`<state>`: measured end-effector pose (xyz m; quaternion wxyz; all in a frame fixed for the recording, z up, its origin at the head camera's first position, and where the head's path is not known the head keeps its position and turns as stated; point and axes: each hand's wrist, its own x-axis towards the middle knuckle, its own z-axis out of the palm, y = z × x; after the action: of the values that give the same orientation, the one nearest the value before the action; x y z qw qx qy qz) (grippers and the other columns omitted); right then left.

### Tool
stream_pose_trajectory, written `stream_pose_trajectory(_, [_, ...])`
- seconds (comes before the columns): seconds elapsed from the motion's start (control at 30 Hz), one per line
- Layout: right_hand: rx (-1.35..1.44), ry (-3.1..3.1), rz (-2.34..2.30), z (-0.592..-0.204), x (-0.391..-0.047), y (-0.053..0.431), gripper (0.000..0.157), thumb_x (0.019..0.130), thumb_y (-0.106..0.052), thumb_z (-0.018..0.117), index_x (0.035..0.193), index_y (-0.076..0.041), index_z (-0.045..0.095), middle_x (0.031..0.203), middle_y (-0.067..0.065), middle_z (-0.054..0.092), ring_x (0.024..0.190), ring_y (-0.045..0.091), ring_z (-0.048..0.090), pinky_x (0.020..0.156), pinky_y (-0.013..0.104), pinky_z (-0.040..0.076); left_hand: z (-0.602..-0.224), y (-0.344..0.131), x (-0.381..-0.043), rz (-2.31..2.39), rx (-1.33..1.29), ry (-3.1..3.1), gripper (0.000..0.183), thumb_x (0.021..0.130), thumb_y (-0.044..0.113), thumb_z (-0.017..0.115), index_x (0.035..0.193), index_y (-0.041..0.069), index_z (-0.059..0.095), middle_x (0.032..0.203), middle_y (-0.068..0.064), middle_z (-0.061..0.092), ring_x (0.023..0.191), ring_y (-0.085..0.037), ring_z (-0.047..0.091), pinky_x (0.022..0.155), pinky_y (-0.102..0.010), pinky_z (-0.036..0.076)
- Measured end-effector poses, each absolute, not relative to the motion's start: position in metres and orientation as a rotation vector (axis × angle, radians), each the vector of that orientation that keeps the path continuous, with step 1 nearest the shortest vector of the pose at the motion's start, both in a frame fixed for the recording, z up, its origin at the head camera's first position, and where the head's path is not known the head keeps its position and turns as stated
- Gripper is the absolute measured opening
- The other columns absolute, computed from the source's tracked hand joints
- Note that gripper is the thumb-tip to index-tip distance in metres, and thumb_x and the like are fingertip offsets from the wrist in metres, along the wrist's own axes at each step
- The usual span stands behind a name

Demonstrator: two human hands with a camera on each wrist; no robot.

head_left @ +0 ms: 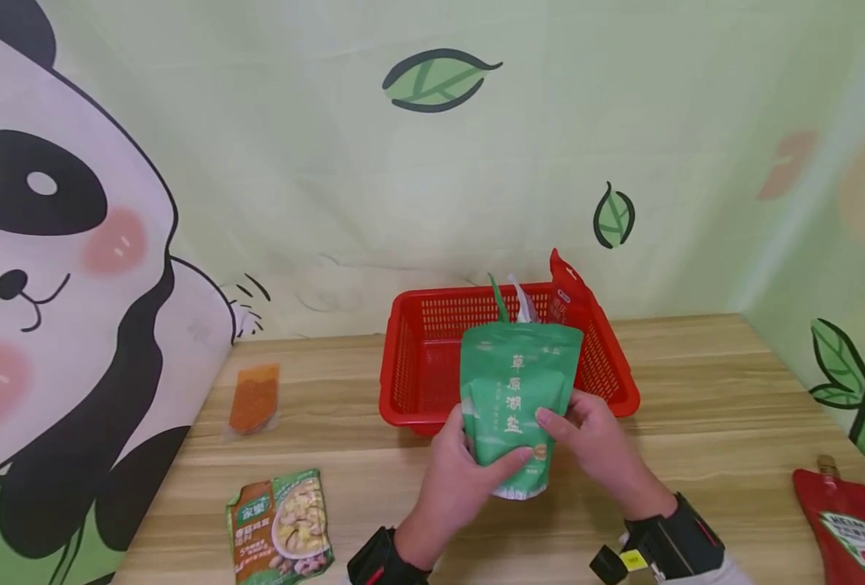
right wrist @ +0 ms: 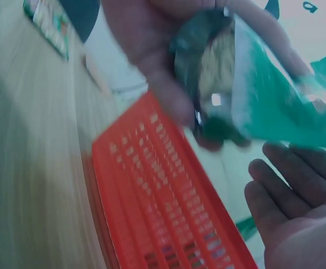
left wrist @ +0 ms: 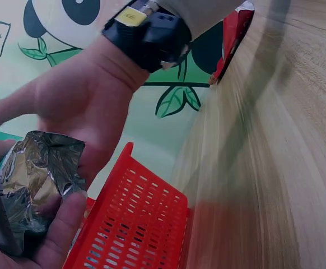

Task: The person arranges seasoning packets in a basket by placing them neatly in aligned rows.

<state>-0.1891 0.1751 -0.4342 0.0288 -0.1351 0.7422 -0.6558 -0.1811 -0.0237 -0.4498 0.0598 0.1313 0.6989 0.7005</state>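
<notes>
A green salt pouch with white lettering stands upright before me, over the front of the red basket. My left hand grips its lower left side, thumb across the front. In the left wrist view the silvery base rests in the left hand's fingers. At the pouch's right edge is my right hand, its thumb over the front in the head view. The right wrist view has this hand's fingers loosely extended beside the pouch.
Inside the basket, a red packet and a white packet stick up. To the left lie an orange packet and a brown-and-green food packet. A red ketchup pouch with a spout lies at the right.
</notes>
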Motion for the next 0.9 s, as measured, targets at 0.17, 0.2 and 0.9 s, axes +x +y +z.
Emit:
stream_pose_trajectory(0.17, [-0.423,2.171,-2.080,-0.435,-0.185,0.164,0.058,0.101,-0.021,0.064,0.149,-0.006,0.034,0.136,0.006,0.058,0.117,0.009,0.063,0.097,0.023,0.055,-0.453,-0.021,-0.181,2.075,0.526,2.206,0.067,0.081,0.029,0.088,0.137,0.024,0.050,0.130,0.006,0.065,0.114,-0.015,0.067,0.092,-0.027,0.058])
stream_pose_trajectory(0.2, [-0.411,2.181,-2.083,-0.435,-0.184,0.162,0.062,0.100,-0.021,0.066,0.150,-0.008,0.032,0.138,0.008,0.056,0.118,0.009,0.062,0.098,0.023,0.055,-0.452,-0.021,-0.180,2.065,0.536,2.219,0.068,0.081,0.030,0.088,0.137,0.024,0.050,0.130,0.006,0.065,0.113,-0.015,0.067,0.092,-0.027,0.058])
stream_pose_trajectory(0.9, [-0.168,2.257,-2.157,-0.425,-0.179,0.148,0.063,0.098,-0.023,0.071,0.151,-0.017,0.036,0.144,0.007,0.055,0.123,0.010,0.060,0.098,0.023,0.055,-0.440,-0.030,-0.188,1.912,0.539,2.289,0.064,0.083,0.035,0.086,0.131,0.019,0.047,0.127,0.003,0.068,0.109,-0.012,0.069,0.088,-0.027,0.060])
